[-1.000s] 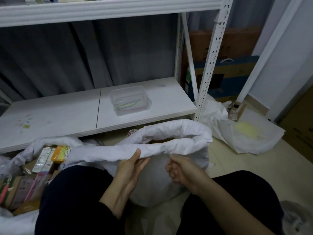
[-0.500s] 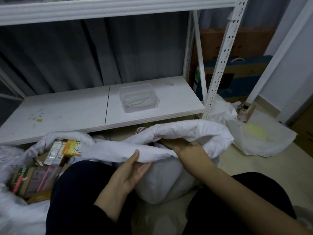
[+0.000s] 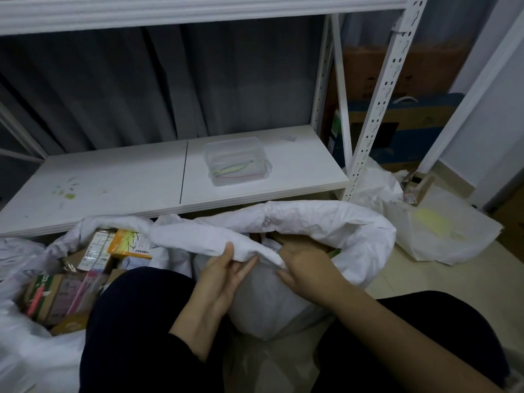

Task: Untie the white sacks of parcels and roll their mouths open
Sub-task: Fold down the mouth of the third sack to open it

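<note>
Now my left grip point(image 3: 226, 276) pinches the rolled rim of the white sack point(image 3: 340, 225). Beside it, my right grip point(image 3: 309, 268) tucks under the fold; I cannot tell its hold. Past both, the cloth looks soft and light, so hold the thick roll.

White sack point(image 3: 326, 225); orange parcel point(image 3: 129, 243); dark trousers point(image 3: 133, 321).

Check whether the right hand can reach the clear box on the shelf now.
Probably yes. The clear box sits on the shelf past the sack, with open space above it. The right hand pinches the sack's rolled rim, so it must let go and reach over.
</note>
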